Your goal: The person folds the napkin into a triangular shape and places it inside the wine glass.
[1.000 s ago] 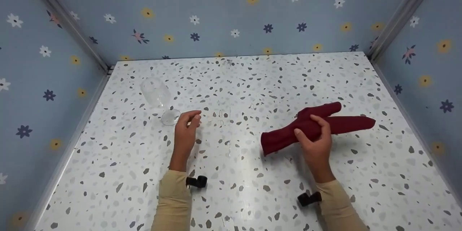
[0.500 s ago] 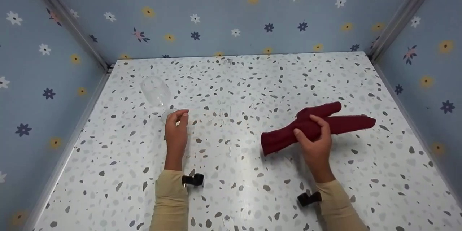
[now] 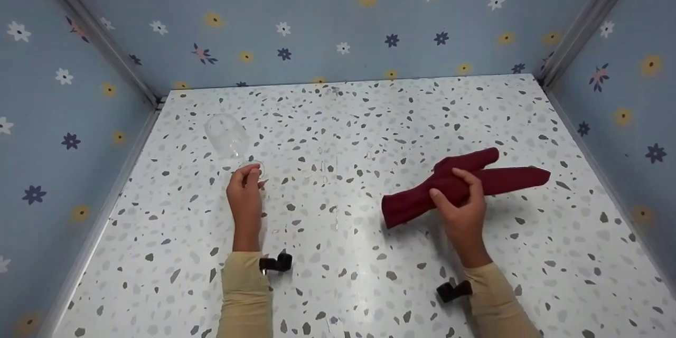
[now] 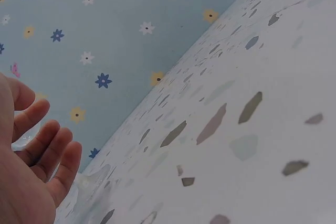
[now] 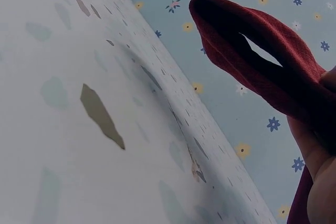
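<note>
Holds a dark red, forked piece of soft fabric (image 3: 409,205) in the right hand (image 3: 467,216), with thumb and forefinger bent over the middle, at the right side of a white, stone-speckled table top (image 3: 338,127). Stretches from a wide, cuff-like end at the left to two narrow limbs at the right, with a longer, tapering limb nearer the body and a shorter, rounded limb farther off. In the right wrist view, gapes at the cuff, with a pale sliver visible through the dark opening. At the other side, has the left hand (image 3: 245,195) right by the round foot of a clear, stemmed drinking glass (image 3: 227,134), with fingers loosely curved and the grip slack, not clenched. Hides part of the foot and stem behind the fingers; cannot tell whether touching. Appears to stand upright, well apart from the red fabric, with the bowl toward the far left of the table. Wears a tan left sleeve (image 3: 245,296) and a tan right sleeve (image 3: 499,301), with a small black left device (image 3: 277,263) and a small black right device (image 3: 453,291) at the cuffs. Borders the back and sides with pale blue, flower-printed panels (image 3: 338,16), joined at the far corners by grey metal strips (image 3: 97,31).
</note>
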`<state>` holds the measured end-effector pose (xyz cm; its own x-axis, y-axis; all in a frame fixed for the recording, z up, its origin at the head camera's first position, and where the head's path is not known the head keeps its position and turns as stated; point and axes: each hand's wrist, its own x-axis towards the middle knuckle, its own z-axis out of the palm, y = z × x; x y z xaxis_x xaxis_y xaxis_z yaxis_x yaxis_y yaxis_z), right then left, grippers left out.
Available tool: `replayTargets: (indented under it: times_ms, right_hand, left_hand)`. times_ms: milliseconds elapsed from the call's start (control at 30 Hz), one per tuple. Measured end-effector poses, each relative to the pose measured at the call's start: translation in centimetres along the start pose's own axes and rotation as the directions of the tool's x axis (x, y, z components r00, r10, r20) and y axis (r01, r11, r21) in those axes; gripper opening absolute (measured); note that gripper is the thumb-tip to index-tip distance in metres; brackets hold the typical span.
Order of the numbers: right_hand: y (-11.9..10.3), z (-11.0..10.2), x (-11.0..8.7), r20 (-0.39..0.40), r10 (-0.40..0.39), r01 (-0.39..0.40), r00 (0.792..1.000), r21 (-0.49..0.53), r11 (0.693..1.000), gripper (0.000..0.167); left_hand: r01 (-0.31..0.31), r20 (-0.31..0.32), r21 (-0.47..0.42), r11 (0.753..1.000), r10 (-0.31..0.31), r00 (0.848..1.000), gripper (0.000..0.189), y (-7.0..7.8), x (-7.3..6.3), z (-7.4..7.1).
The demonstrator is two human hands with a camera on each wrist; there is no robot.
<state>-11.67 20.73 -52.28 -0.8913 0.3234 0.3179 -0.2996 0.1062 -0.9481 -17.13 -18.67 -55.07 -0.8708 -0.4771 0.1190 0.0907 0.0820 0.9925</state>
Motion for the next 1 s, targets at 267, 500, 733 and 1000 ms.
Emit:
replayTargets:
  times_ms: [267, 500, 733, 1000]
  right_hand:
    - [-0.2, 0.0, -0.1, 0.012, -0.007, 0.007, 1.000, -0.002, 1.000, 0.056]
    - [-1.1, 0.2, -0.3, 0.023, -0.021, 0.021, 1.000, 0.002, 1.000, 0.056]
    - [-1.2, 0.0, -0.3, 0.002, -0.030, 0.029, 1.000, 0.009, 1.000, 0.055]
    - [-0.6, 0.2, -0.2, 0.022, -0.041, 0.041, 0.999, 0.032, 0.999, 0.055]
  left_hand:
    - [0.018, -0.088, -0.018, 1.000, -0.020, 0.996, 0.030, 0.5, 0.1, 0.0]
    - [0.040, -0.138, -0.074, 0.996, -0.050, 0.989, 0.036, 0.5, 0.7, -0.5]
    - [0.064, -0.138, -0.126, 0.990, -0.081, 0.987, 0.052, 0.9, 1.6, -0.3]
    - [0.150, -0.108, -0.108, 0.983, -0.162, 0.981, 0.080, 0.4, 2.4, -1.2]
